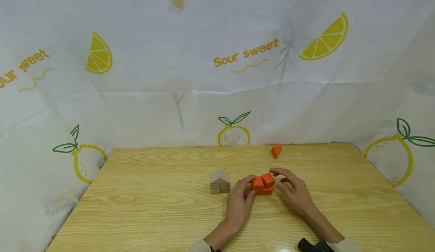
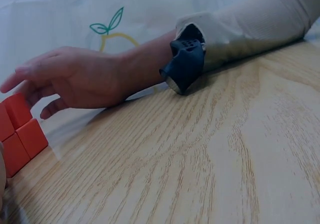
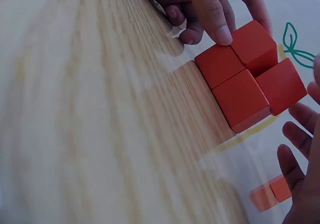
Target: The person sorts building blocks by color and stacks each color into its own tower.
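Note:
Several orange cube blocks [image 1: 257, 184] stand together in a small two-high stack, seen in the head view at centre right. The upper right cube [image 1: 267, 179] sits turned askew, with a gap beside its neighbour in the right wrist view. My left hand [image 1: 238, 203] holds the left side of the stack, thumb at the front and index finger at the top back of the upper left cube [image 3: 253, 45]. Just right of the stack is my right hand [image 1: 297, 194], its loosely bent fingers spread near the askew cube and holding nothing.
Left of the orange stack stands a plain wooden block stack [image 1: 219, 182] with a peaked top. An orange triangular block [image 1: 276, 151] lies near the back edge of the wooden table [image 1: 153, 206]. A lemon-printed white sheet [image 1: 153, 56] hangs behind.

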{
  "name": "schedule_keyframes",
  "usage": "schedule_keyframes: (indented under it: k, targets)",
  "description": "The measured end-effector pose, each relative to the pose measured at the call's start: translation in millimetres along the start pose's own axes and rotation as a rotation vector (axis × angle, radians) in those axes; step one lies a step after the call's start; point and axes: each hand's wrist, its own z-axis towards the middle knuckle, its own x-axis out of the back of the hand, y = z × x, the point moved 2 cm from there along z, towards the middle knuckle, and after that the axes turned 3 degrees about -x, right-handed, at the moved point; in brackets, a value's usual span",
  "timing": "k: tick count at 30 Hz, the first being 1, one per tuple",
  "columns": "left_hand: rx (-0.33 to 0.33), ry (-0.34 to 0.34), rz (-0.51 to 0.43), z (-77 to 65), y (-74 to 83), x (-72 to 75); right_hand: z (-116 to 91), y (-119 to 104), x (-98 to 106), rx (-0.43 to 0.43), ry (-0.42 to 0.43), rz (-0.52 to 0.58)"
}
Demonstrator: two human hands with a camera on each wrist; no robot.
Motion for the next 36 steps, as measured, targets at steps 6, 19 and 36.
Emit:
schedule_keyframes:
  k: [6,19,36]
  targets:
    - [0.0,-0.004,0.003,0.6,-0.5,0.0,4,-16,-1,-0.012,-0.059,0.002]
    - [0.051,-0.033,-0.01,0.5,2.3,1.6,2,-14,-4,0.043,-0.034,-0.034]
    - [-0.017,0.003,0.004,-0.5,0.4,-0.3,1,-12,-3,0.026,-0.044,-0.034]
